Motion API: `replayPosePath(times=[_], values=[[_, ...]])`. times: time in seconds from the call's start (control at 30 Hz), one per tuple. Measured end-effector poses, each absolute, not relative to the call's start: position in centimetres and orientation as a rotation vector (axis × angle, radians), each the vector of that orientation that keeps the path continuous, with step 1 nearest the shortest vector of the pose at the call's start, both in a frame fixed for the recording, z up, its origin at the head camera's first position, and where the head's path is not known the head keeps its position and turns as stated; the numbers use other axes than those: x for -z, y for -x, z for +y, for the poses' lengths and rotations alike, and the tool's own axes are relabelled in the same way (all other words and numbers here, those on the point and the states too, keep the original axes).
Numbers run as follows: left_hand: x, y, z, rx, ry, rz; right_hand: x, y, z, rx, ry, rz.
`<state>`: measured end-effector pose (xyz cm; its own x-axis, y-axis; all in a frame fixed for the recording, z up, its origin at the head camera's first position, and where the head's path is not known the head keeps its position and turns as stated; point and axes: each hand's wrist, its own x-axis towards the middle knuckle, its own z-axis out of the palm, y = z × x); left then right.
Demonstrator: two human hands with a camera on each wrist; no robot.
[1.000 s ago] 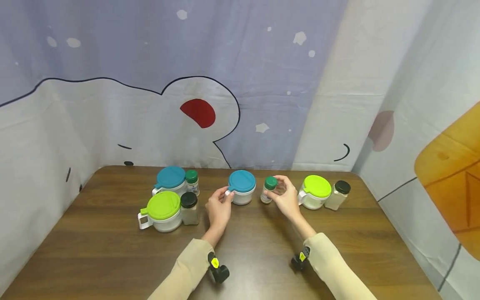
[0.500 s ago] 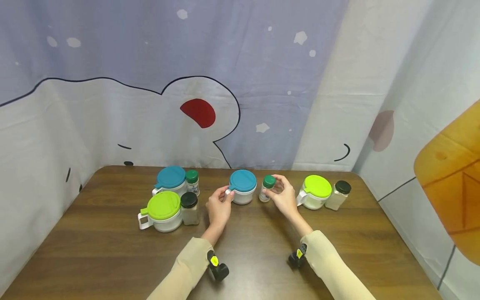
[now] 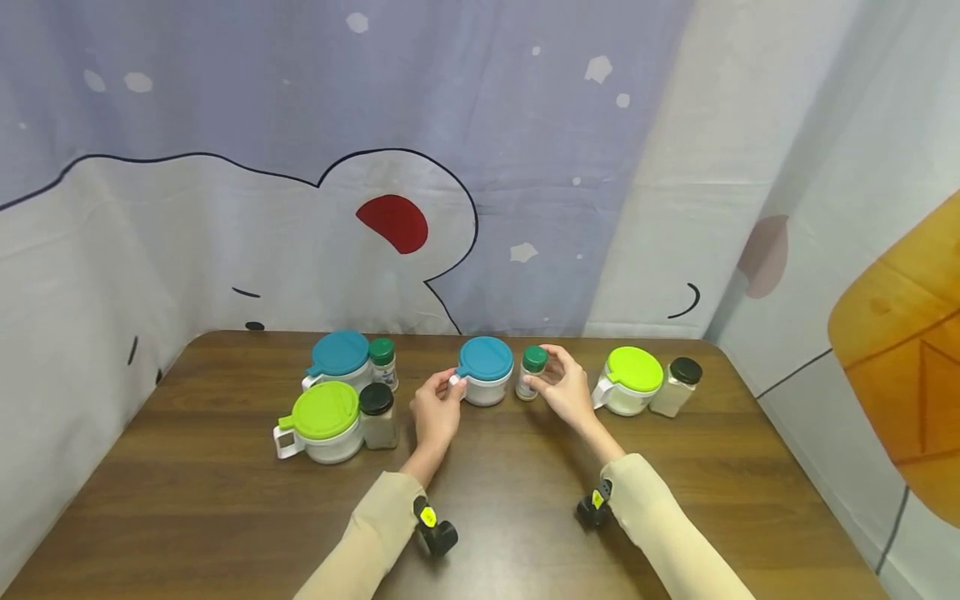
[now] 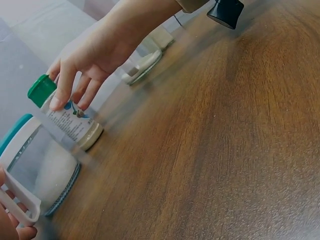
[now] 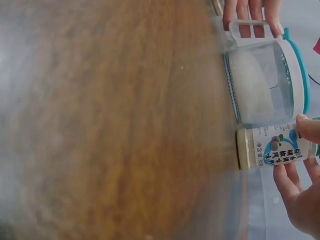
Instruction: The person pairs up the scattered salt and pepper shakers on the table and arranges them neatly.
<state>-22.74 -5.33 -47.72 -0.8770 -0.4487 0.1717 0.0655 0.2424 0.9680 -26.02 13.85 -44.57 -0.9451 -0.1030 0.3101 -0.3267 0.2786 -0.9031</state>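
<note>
My left hand (image 3: 437,417) pinches the white handle of a blue-lidded seasoning jar (image 3: 486,381) near the back middle of the table. Pale grains show through the jar's clear wall (image 5: 252,82) in the right wrist view. Just right of it stands a small green-capped spice bottle (image 3: 527,387). Thumb and fingers of my right hand (image 3: 567,395) grip this bottle below its cap from the right side. Its label (image 5: 277,145) carries printed characters and a blue picture. In the right wrist view the bottle lies close along the jar's side.
To the left are another blue-lidded jar (image 3: 341,353), a lime-lidded jar (image 3: 327,412), a second green-capped bottle (image 3: 383,363) and a black-capped bottle (image 3: 378,421). Right of my right hand stand a lime-lidded jar (image 3: 633,372) and a black-capped bottle (image 3: 676,388). A patterned curtain (image 3: 525,167) hangs behind the table.
My right hand has slid the green-capped spice bottle a little left, nearer the blue-lidded jar. My left hand keeps its hold on the jar's handle, almost unmoved.
</note>
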Motion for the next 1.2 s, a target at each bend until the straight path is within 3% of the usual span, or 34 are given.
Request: replayPosePath(times=[0.83, 1.2], values=[[47.8, 23.3, -5.0, 1.695, -0.308, -2.079, 45.1, 26.3, 13.4, -1.734, -0.398, -2.312], [48.1, 23.5, -4.7, 1.683, -0.299, -2.079, 47.9, 28.7, 14.0, -1.752, -0.332, -2.34]])
